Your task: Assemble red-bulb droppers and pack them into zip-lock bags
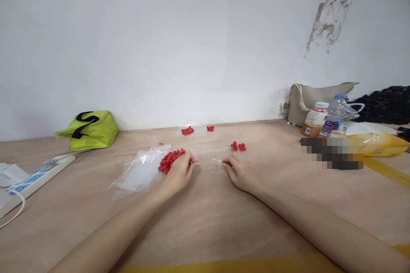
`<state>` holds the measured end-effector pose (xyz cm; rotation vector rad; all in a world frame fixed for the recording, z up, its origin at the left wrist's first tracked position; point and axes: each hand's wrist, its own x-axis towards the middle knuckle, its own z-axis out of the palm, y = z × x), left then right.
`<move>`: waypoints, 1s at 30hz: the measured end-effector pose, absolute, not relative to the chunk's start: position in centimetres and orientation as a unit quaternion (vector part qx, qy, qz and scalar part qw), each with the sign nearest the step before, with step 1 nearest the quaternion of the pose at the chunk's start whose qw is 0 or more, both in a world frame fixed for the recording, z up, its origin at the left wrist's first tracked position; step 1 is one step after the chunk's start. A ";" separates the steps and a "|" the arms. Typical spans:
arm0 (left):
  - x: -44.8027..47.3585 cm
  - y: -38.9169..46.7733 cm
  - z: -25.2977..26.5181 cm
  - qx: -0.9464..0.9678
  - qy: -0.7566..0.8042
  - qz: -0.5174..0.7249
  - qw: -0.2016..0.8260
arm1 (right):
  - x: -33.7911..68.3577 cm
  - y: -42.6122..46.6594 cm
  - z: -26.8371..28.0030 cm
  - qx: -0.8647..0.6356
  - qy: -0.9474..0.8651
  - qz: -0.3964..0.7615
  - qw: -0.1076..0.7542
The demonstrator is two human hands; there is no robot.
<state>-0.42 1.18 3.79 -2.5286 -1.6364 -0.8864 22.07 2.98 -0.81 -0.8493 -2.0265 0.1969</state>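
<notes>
A row of thin clear glass dropper tubes (209, 155) lies between my hands. My right hand (240, 172) is closed in a pinch on one glass tube (217, 160), which points left above the row. My left hand (181, 172) is closed too, its fingertips at the row's left end; a bit of red, seemingly a rubber bulb, shows at them. A heap of red rubber bulbs (168, 160) sits just beyond that hand. Past my right hand lie several tubes with red bulbs on their ends (238, 146).
Clear zip bags (141, 168) lie left of the heap. By the wall rests another bag (200, 130) with tubes and red bulbs. A lime-green bag (96, 130) and a power strip (35, 183) are at left; bottles (315, 120), a grey bag (320, 94) and a yellow packet (381, 143) at right.
</notes>
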 end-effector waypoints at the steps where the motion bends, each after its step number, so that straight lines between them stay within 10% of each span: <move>1: -0.4 0.4 2.9 -0.810 -0.509 -0.291 -0.017 | 22.1 3.0 -0.8 -0.343 -0.821 0.081 0.450; 30: 1.0 -1.4 0.8 -0.817 -0.429 -0.376 -0.086 | 21.4 0.6 0.3 -0.290 -0.864 0.108 0.398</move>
